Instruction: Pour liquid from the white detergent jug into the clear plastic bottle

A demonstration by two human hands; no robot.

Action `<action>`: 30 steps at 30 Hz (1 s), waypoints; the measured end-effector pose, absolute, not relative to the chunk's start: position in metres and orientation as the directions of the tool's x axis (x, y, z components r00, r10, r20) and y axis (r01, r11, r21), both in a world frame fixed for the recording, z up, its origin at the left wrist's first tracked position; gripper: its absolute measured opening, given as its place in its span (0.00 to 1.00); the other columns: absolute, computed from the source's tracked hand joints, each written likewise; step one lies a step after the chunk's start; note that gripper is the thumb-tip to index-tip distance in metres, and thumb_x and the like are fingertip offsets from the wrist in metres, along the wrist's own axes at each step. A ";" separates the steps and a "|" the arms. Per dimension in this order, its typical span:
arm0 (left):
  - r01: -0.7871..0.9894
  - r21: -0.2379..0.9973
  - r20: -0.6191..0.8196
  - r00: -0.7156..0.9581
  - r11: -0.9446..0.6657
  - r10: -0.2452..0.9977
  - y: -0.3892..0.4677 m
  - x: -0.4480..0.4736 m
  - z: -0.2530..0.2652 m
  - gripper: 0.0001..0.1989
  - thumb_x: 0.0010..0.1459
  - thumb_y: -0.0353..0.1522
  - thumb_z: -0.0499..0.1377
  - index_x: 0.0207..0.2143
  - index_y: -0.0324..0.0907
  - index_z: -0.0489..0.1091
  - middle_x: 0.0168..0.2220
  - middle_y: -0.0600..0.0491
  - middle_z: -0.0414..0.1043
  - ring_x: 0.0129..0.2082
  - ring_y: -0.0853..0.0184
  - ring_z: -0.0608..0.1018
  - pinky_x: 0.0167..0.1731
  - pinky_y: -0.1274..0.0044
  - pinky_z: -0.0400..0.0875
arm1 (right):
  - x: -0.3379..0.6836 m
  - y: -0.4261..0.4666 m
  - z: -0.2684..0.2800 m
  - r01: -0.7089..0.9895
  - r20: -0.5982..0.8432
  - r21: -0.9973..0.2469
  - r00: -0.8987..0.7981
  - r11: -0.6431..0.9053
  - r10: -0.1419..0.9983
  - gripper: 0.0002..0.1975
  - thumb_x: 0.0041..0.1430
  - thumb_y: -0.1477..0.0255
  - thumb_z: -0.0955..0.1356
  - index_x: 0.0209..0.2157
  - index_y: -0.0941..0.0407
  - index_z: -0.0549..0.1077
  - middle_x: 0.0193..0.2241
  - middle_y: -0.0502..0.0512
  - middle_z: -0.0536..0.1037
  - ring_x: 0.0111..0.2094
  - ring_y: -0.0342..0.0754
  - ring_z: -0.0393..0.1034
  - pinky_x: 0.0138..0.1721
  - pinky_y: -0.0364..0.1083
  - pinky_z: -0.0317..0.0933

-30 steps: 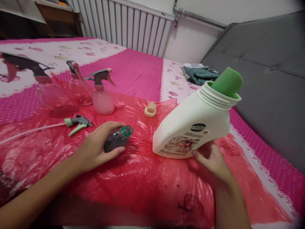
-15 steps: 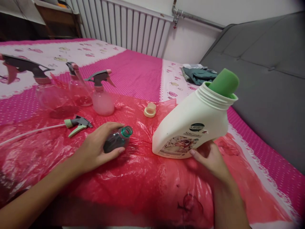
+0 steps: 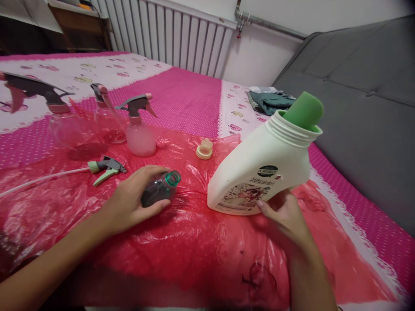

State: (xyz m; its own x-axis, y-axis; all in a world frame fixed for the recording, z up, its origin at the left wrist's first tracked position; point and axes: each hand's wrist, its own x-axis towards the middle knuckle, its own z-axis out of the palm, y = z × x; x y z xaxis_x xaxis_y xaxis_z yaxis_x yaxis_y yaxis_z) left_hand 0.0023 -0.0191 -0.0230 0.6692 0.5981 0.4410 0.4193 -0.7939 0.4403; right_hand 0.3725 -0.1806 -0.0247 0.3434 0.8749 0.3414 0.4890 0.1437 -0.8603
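Note:
My left hand is wrapped round a small clear bottle with a green uncapped neck, tilted to the right. With my right hand I grip the lower right side of a large cream detergent bottle, which leans right. A green spout sticks out of its open mouth. Between and behind the two bottles sits a cream cap. Left of my left hand lies a loose grey and green spray trigger with a long white tube.
Spray bottles with grey and pink heads stand at the left, one of them a small pink bottle. Red plastic sheeting covers the near bedspread. Folded clothes lie by the grey headboard. A radiator is behind.
Hardly anything differs. The detergent bottle has tipped very slightly, its mouth shifting a little to the left; both hands keep their hold.

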 end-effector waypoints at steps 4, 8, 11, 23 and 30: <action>0.420 0.447 0.439 0.666 -0.790 0.603 -0.019 0.002 -0.023 0.27 0.66 0.43 0.62 0.65 0.52 0.62 0.60 0.47 0.74 0.56 0.51 0.80 0.58 0.60 0.76 | 0.376 -0.184 -0.026 0.480 0.318 -0.868 0.336 0.129 0.886 0.27 0.59 0.55 0.77 0.53 0.55 0.74 0.51 0.65 0.81 0.51 0.61 0.79 0.53 0.58 0.76; 0.430 0.446 0.423 0.671 -0.785 0.609 -0.019 0.003 -0.023 0.27 0.67 0.44 0.61 0.65 0.52 0.61 0.60 0.47 0.73 0.56 0.52 0.80 0.58 0.60 0.76 | 0.382 -0.189 -0.034 0.398 0.263 -0.912 0.380 0.100 0.887 0.28 0.62 0.52 0.75 0.56 0.53 0.73 0.57 0.64 0.77 0.61 0.63 0.72 0.65 0.64 0.66; 0.441 0.453 0.412 0.667 -0.775 0.621 -0.019 0.003 -0.023 0.27 0.67 0.45 0.61 0.65 0.52 0.61 0.60 0.48 0.73 0.56 0.52 0.80 0.58 0.60 0.77 | 0.383 -0.190 -0.040 0.343 0.220 -0.936 0.400 0.077 0.890 0.30 0.62 0.51 0.75 0.59 0.52 0.72 0.59 0.64 0.76 0.65 0.64 0.68 0.68 0.67 0.60; 0.427 0.438 0.430 0.673 -0.791 0.602 -0.019 0.003 -0.023 0.26 0.68 0.44 0.60 0.65 0.52 0.60 0.60 0.46 0.73 0.56 0.51 0.79 0.58 0.60 0.76 | 0.383 -0.189 -0.041 0.454 0.280 -0.885 0.345 0.102 0.896 0.30 0.60 0.52 0.76 0.57 0.52 0.71 0.59 0.64 0.75 0.62 0.63 0.70 0.66 0.66 0.64; 0.425 0.413 0.444 0.678 -0.805 0.586 -0.020 0.003 -0.022 0.26 0.68 0.43 0.60 0.64 0.49 0.61 0.60 0.46 0.73 0.55 0.52 0.80 0.57 0.61 0.77 | 0.381 -0.196 -0.050 0.282 0.143 -0.958 0.336 0.045 0.931 0.32 0.67 0.51 0.72 0.65 0.48 0.64 0.68 0.62 0.66 0.71 0.63 0.59 0.73 0.66 0.53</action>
State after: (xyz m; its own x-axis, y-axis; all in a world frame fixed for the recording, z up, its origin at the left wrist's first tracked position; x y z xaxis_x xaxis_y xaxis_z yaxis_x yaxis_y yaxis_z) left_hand 0.0034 -0.0204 -0.0215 0.6780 0.5855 0.4444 0.4249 -0.8055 0.4131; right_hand 0.3809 -0.1958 -0.0498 0.3360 0.9309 0.1430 0.2823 0.0454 -0.9583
